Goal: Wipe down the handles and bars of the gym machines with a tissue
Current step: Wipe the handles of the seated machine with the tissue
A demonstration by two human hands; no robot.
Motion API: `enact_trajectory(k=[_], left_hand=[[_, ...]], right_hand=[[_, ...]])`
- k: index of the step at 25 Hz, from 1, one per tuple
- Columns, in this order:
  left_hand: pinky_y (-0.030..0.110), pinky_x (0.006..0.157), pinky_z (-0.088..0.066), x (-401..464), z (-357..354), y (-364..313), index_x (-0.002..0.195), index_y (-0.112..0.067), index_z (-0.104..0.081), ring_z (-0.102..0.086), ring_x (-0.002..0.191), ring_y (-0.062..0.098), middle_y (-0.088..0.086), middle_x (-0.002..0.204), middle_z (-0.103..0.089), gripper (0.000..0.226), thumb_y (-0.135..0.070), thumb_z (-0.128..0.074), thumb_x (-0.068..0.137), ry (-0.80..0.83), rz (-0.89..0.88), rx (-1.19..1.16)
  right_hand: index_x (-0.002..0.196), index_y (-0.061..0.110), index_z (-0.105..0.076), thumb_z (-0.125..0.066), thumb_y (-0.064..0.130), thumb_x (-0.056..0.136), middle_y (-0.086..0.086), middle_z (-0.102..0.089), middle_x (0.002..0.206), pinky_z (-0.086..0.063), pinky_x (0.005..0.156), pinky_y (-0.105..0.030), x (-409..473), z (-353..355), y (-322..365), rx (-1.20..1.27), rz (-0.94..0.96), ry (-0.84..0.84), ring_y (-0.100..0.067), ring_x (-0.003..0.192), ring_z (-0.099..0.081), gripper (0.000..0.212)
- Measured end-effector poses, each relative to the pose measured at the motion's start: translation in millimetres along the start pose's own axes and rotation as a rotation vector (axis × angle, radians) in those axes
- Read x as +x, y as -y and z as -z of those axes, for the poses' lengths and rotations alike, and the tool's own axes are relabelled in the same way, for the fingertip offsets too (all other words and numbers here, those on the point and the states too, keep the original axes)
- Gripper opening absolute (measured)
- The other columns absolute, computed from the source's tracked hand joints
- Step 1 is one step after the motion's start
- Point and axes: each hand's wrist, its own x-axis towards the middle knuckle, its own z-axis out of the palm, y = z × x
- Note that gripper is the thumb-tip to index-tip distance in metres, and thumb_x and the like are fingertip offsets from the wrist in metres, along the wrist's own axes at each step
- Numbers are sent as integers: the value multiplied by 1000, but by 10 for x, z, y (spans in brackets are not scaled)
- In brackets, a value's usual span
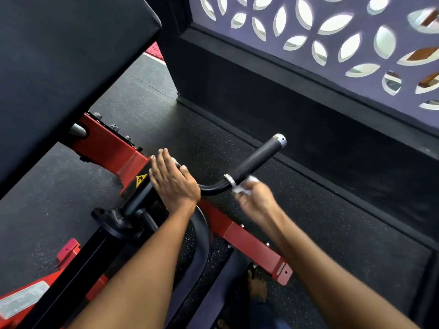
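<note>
**Inspector:** Presently, the left hand (172, 180) lies flat on the black bar (140, 198) of the gym machine, fingers straight and together, the thumb round the right side. It presses down at the spot where the bar meets the red frame (107, 144), just right of the yellow warning sticker (141, 180).

**Clerk:** And the right hand?

**Inspector:** The right hand (255, 198) is blurred. Its fingers are curled round a crumpled white tissue (244, 186), which it holds against the near side of the handle (256, 160), just beside the silver collar ring (230, 180) where the curved bar ends and the textured grip begins.

**Clerk:** State of the handle?

**Inspector:** It rises far and to the right, capped by a silver end (280, 138). The two hands are apart, with the bend of the bar between them.

**Clerk:** Surroundings?

**Inspector:** A black padded cushion (66, 67) fills the upper left. Below the left forearm sits a black round flange (111, 218). A second red frame member (251, 245) runs to the near right across the speckled black rubber floor (332, 222). A bare foot (256, 286) shows at the near edge. On the far right stands a purple screen (332, 43) pierced with leaf-shaped openings, above a black base. A pale label plate (21, 300) sits at the near left; its text is illegible.
</note>
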Motion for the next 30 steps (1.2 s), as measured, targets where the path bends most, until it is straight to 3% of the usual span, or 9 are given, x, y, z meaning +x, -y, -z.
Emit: enact_trajectory(k=[4, 7, 10, 13, 15, 18, 21, 25, 30], left_hand=[[42, 118, -7, -1, 11, 2, 150, -8, -27, -16, 147, 26, 9, 156, -28, 63, -28, -32, 90, 3, -2, 4], [41, 118, -6, 0, 5, 2, 150, -9, -27, -16, 147, 26, 9, 156, -28, 64, -28, -32, 89, 3, -2, 6], [42, 118, -8, 3, 1, 0, 150, -9, -28, -16, 147, 26, 9, 156, -29, 63, -28, -33, 90, -4, 0, 8], [42, 118, -8, 1, 2, 9, 149, -8, -29, -16, 147, 26, 9, 156, -29, 63, -28, -33, 90, -10, -2, 9], [42, 118, -8, -2, 5, 7, 149, -8, -29, -16, 147, 26, 9, 156, -29, 63, -27, -33, 89, -8, -7, 7], [42, 118, -8, 5, 4, 3, 149, -9, -29, -16, 147, 26, 9, 156, -29, 63, -27, -33, 89, -14, 0, 9], [42, 118, -8, 0, 7, -4, 150, -9, -28, -16, 147, 25, 9, 156, -29, 63, -28, -33, 90, -6, -3, 12], [42, 118, -7, -1, 9, -1, 150, -9, -27, -15, 147, 25, 8, 157, -27, 63, -28, -31, 90, 0, 5, 21], [42, 119, -6, -5, 16, 4, 150, -9, -26, -13, 147, 25, 8, 157, -26, 62, -27, -32, 91, 9, -1, 24]], right_hand=[[102, -4, -63, -34, -14, 80, -14, -67, 87, -53, 64, -34, -122, 187, 41, -349, 343, -228, -20, 71, -62, 37], [123, 8, -60, -41, -11, 85, 2, -62, 117, -45, 96, -23, 103, 427, 509, -753, 907, -456, -8, 110, -57, 47], [138, -1, -39, -33, -23, 75, -12, -37, 146, -13, 118, -40, 264, 484, 384, -1296, 1103, -166, -24, 139, -25, 67], [134, -3, -44, -26, -7, 77, -18, -41, 143, -12, 117, -38, 88, 396, -202, -1593, 1297, 245, -32, 138, -27, 60], [128, -2, -52, -27, -3, 79, -16, -49, 137, -18, 116, -37, -22, 288, -159, -1521, 1362, 384, -27, 135, -35, 55], [121, 0, -59, -36, -10, 78, -13, -56, 130, -18, 117, -40, 217, 209, 563, -1401, 1262, 105, -23, 135, -36, 50], [111, 5, -66, -40, -4, 86, -8, -62, 121, -17, 117, -34, 418, 315, 1035, -1647, 1062, -45, -21, 131, -42, 37], [94, 2, -69, -39, 7, 86, -11, -68, 98, -36, 105, -39, 227, 116, 395, -1697, 1225, 242, -28, 98, -60, 31], [128, 2, -55, -26, -1, 85, -9, -49, 138, -23, 116, -32, -79, 609, -243, -1541, 1171, 452, -21, 135, -37, 51]])
